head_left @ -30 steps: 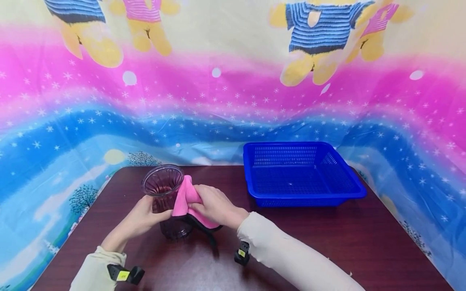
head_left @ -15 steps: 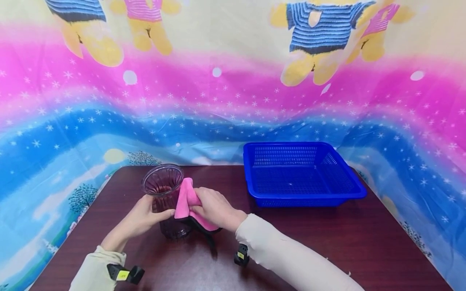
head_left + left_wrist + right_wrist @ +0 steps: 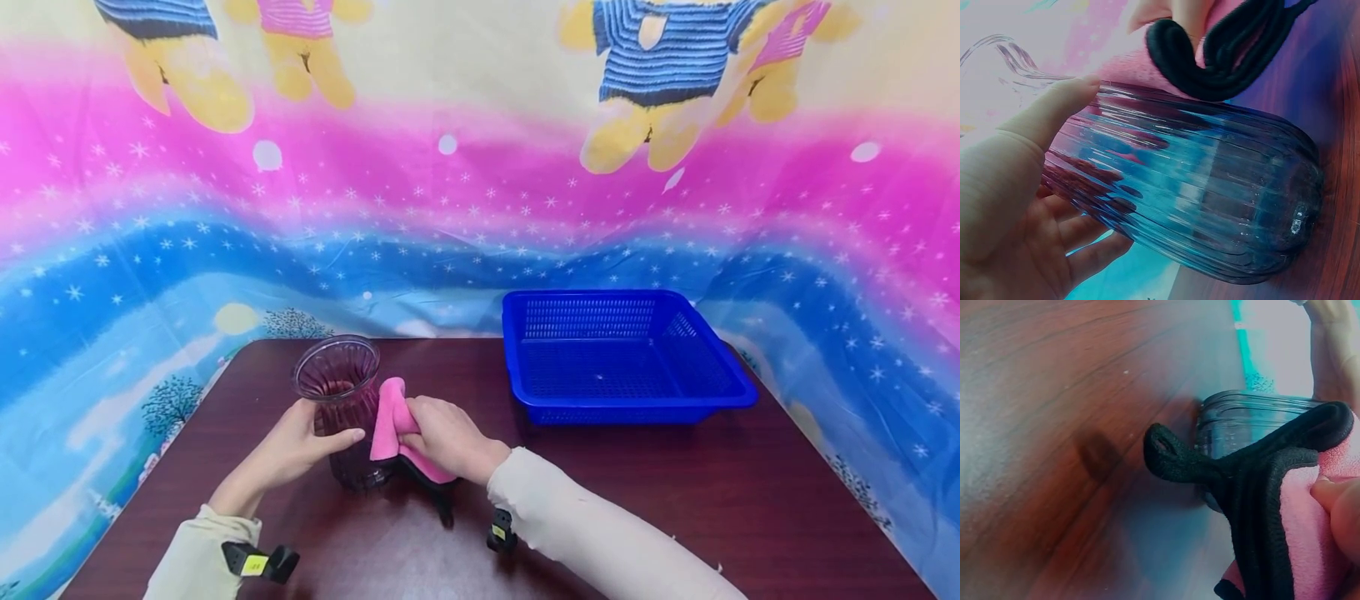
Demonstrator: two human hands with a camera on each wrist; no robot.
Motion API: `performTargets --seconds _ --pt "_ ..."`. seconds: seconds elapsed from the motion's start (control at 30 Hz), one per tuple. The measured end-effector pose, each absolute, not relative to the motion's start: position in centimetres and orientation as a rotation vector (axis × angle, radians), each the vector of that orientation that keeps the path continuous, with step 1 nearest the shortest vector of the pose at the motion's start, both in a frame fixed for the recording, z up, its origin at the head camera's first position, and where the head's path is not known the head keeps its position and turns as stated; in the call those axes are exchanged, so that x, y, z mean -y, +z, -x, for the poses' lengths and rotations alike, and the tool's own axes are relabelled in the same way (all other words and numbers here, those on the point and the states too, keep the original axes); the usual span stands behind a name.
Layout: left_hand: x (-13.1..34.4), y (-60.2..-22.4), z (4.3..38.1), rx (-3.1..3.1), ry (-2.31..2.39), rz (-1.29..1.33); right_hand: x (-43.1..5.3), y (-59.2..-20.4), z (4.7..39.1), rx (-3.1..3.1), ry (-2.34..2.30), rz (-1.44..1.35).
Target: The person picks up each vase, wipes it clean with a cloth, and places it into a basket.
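A ribbed, purple-tinted glass vase (image 3: 352,421) with a flared rim stands on the left part of the table. My left hand (image 3: 296,446) grips its middle, thumb on the near side and fingers round the far side, as the left wrist view also shows on the vase (image 3: 1210,181). My right hand (image 3: 450,437) pinches a bunched pink cloth (image 3: 390,421) with black edging, close against the vase's right side. In the right wrist view the cloth (image 3: 1310,531) has a black hanging loop that sticks out over the table and partly hides the vase.
A blue perforated plastic basket (image 3: 630,408) sits at the back right of the dark red wood table (image 3: 637,492). Behind the table hangs a printed fabric backdrop (image 3: 450,208). Both wrists carry small black cameras.
My right hand has drawn the cloth slightly down and to the right along the vase. My left hand keeps its hold and the vase stays in place.
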State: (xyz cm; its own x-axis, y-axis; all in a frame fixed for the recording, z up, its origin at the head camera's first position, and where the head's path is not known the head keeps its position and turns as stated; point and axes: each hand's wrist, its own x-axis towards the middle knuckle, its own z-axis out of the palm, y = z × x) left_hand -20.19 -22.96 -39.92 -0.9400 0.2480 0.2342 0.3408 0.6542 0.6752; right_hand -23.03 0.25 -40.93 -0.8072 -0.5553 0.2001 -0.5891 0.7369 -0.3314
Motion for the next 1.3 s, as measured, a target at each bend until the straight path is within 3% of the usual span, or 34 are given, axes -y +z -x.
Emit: performTargets --seconds 1.3 --pt "23.1 -39.9 20.2 2.745 -1.197 0.502 -0.6 -44.4 22.7 2.957 0.295 -0.941"
